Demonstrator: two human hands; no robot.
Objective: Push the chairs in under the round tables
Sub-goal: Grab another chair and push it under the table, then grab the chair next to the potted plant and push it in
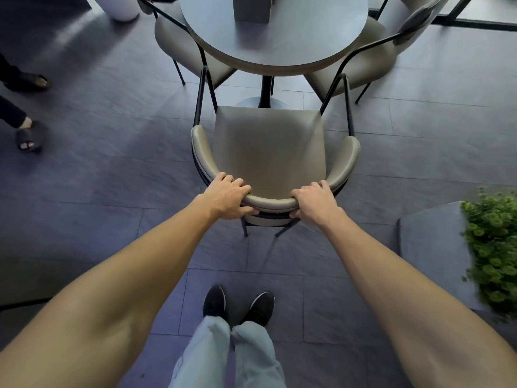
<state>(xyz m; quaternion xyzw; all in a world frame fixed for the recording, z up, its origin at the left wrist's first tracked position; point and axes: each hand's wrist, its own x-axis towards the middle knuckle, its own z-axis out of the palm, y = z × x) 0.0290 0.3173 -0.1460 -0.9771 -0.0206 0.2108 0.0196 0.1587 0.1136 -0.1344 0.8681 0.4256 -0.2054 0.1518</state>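
A beige padded chair [268, 147] with a black metal frame stands in front of me, its seat facing a round grey table [307, 49]. The seat's front edge sits just short of the table's near rim. My left hand [230, 198] grips the left part of the curved backrest. My right hand [314, 203] grips the right part of the same backrest. Two more beige chairs, one at the table's left [179, 43] and one at its right [375, 57], have their seats partly under the tabletop.
A grey box [251, 9] stands on the table. Another person's feet in dark sandals [29, 135] are at the left edge. A grey planter [430, 242] with a green plant [492, 247] is at the right. A white pot [120, 8] stands at the back left.
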